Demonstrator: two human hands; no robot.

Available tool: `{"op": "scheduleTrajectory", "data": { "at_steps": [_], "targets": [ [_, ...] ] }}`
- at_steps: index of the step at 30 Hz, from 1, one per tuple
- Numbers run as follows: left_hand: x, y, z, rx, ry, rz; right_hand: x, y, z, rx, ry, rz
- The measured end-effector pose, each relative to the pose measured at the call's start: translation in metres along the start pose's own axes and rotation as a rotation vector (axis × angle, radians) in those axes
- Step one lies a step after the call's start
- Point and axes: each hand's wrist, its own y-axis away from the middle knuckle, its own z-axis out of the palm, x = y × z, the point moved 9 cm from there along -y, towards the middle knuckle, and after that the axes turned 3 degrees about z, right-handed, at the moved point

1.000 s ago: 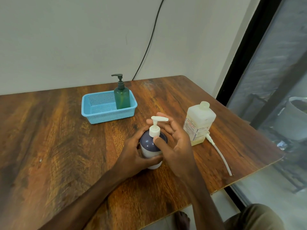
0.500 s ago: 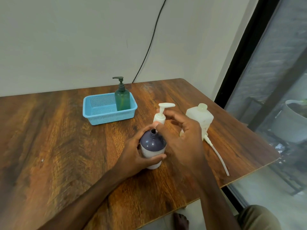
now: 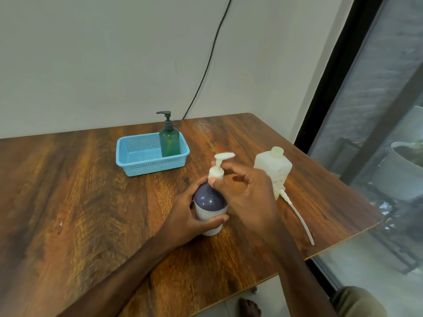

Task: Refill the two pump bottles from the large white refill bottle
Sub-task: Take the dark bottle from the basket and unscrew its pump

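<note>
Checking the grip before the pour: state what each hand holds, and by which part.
Left hand wraps the body of the purple bottle, standing on the table. Right hand pinches the white pump by its collar.

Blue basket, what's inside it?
The blue basket holds one green pump bottle, standing upright at its right end. The rest of its floor shows bare mesh. The bottle's base sits behind the basket's wall.

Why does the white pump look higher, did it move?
Yes. The right hand lifted the white pump off the purple bottle, which stays on the table.
</note>
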Motion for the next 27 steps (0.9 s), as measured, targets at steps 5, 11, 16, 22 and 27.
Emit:
{"op": "scheduleTrajectory", "data": {
  "at_steps": [5,11,16,22,27],
  "targets": [
    [0.004,0.0,0.0,0.001,-0.013,0.007,-0.048,-0.021,-0.049,0.219,-0.097,-0.105],
    [0.003,-0.001,0.0,-0.008,-0.038,0.013,-0.085,-0.053,-0.08,0.25,0.046,-0.2],
    [0.004,0.0,-0.001,-0.004,-0.047,0.014,-0.029,-0.054,-0.041,0.008,0.235,-0.029],
    [0.002,0.0,-0.001,-0.009,-0.054,0.01,0.068,-0.032,0.013,-0.109,0.533,0.217],
    [0.001,0.0,-0.003,-0.007,-0.081,0.018,0.099,-0.02,0.024,-0.182,0.583,0.318]
  ]
}}
